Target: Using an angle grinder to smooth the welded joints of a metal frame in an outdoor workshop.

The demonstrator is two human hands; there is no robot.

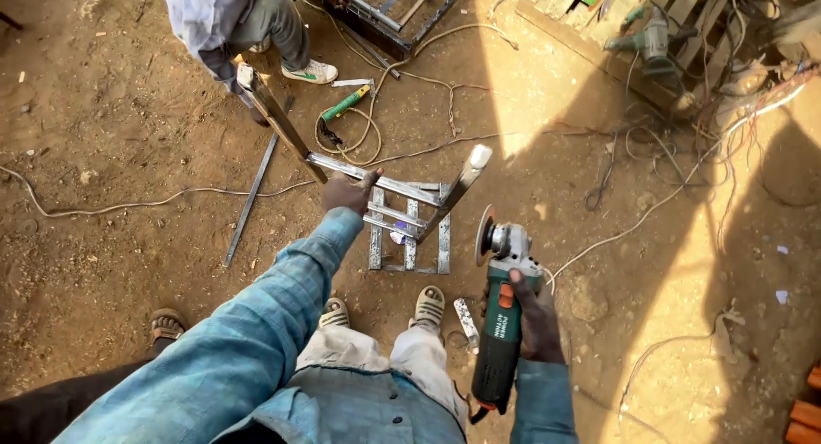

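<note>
Head view, looking straight down at bare dirt ground (128,264) in a patch of shade, with sunlit earth to the right. The person wears a blue denim shirt, pale trousers and sandals, and both feet show near the bottom centre.

The left hand (349,193) reaches forward, its fingers closed around a crossbar of a metal frame (402,213). The frame is made of square steel tube: two long legs rise toward the camera, one slanting up to the left and one to the right, and a short ladder-like section of rungs lies on the ground just in front of the feet.

The right hand (532,311) is clamped around the body of a green angle grinder (500,316). The grinder is held upright, apart from the frame and just to its right, with its disc (486,234) at the top, edge-on to the camera. The two hands are apart, each gripping its own thing.

A short piece of pale tube (466,322) lies on the ground beside the right foot. A thin steel bar (251,200) lies on the dirt to the left. Pale cables (154,203) trail across the ground. A green-handled tool (345,103) lies among looped wire beyond the frame.

At the top left another person (231,20) crouches, in grey clothes and a white shoe, beside a second frame (398,12). At the top right a second grinder (652,42) rests on wooden boards.
</note>
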